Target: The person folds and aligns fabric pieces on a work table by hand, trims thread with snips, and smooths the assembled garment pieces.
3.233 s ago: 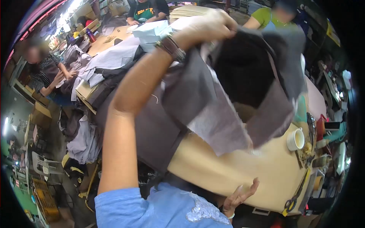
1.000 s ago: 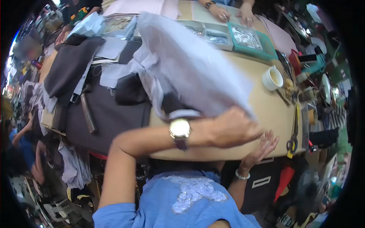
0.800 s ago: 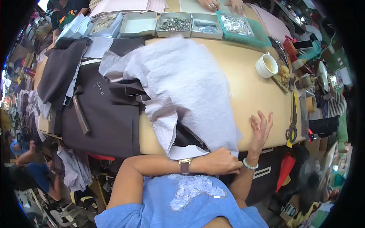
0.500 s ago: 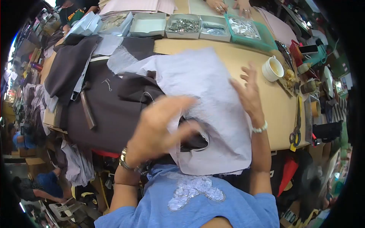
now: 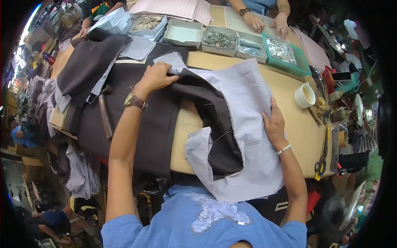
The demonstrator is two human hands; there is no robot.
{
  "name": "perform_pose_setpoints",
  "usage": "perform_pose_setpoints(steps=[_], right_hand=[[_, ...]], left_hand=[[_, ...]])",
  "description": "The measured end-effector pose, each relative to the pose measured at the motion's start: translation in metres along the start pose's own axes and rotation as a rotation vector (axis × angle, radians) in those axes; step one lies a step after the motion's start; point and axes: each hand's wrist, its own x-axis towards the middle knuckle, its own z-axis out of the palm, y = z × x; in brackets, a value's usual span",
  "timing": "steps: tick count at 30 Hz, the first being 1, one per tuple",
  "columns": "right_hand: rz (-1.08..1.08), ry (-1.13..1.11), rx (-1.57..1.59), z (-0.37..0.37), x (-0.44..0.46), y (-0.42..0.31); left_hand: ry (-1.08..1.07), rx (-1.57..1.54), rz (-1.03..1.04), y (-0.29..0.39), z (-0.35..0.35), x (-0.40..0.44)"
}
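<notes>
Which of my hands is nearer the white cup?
Right. The right hand rests on the cloth, left of the white cup; the left hand is farther left, at the cloth's dark edge.

Left hand (image 5: 156, 77) moved farther out along cloth (image 5: 248, 103); more dark fabric (image 5: 225, 155) exposed.

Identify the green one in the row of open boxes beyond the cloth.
The tray at the right end, holding whitish pieces near a co-worker's hand; the other boxes, to its left, are far paler.
</notes>
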Motion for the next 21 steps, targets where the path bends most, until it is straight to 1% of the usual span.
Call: perform_pose_setpoints(steps=[3, 4, 6, 7, 8, 9, 10, 11, 12, 13, 14, 15, 16, 17, 19, 20, 21], right_hand=[[-0.015, -0.008, -0.059, -0.009, 0.006, 0.001], [-0.022, -0.012, -0.088, -0.013, 0.007, 0.000], [-0.112, 0.055, -0.168, -0.023, 0.022, -0.013], [-0.157, 0.090, -0.207, -0.029, 0.035, -0.024], [-0.164, 0.103, -0.089, -0.035, 0.052, -0.039], [-0.170, 0.116, 0.029, -0.042, 0.070, -0.057], [-0.163, 0.095, 0.180, -0.052, 0.087, -0.080], [-0.159, 0.076, 0.331, -0.061, 0.106, -0.100], [-0.343, 0.164, 0.157, -0.067, 0.126, -0.113], [-0.431, 0.185, 0.168, -0.072, 0.141, -0.127], [-0.520, 0.204, 0.177, -0.077, 0.157, -0.141], [-0.510, 0.153, 0.375, -0.082, 0.168, -0.158], [-0.498, -0.062, 0.688, -0.088, 0.175, -0.161], [-0.429, -0.267, 0.992, -0.093, 0.182, -0.164], [-0.422, -0.100, 1.001, -0.100, 0.191, -0.161], [-0.378, 0.001, 0.950, -0.107, 0.192, -0.158], [-0.332, 0.103, 0.895, -0.115, 0.193, -0.153]], left_hand=[[-0.035, 0.025, 0.031, -0.010, 0.014, 0.016], [-0.006, -0.038, 0.055, -0.016, 0.014, 0.021], [0.048, -0.167, 0.102, -0.027, 0.014, 0.031], [0.161, -0.315, 0.245, -0.026, 0.004, 0.035], [0.064, -0.550, 0.253, -0.013, -0.019, 0.035], [0.202, -0.473, 0.466, 0.005, -0.046, 0.030], [0.138, -0.369, 0.433, 0.034, -0.086, 0.013], [0.106, -0.405, 0.558, 0.047, -0.107, 0.015], [0.074, -0.466, 0.667, 0.063, -0.125, 0.015], [0.059, -0.465, 0.748, 0.077, -0.141, 0.017], [0.089, -0.459, 0.763, 0.096, -0.159, 0.008], [0.095, -0.433, 0.843, 0.106, -0.171, 0.009], [0.169, -0.513, 0.902, 0.117, -0.181, 0.006], [0.242, -0.591, 0.959, 0.125, -0.188, 0.004], [0.318, -1.139, 0.658, 0.135, -0.190, 0.001], [0.441, -1.385, 0.491, 0.147, -0.198, -0.017], [0.400, -1.497, 0.569, 0.138, -0.185, -0.009]])
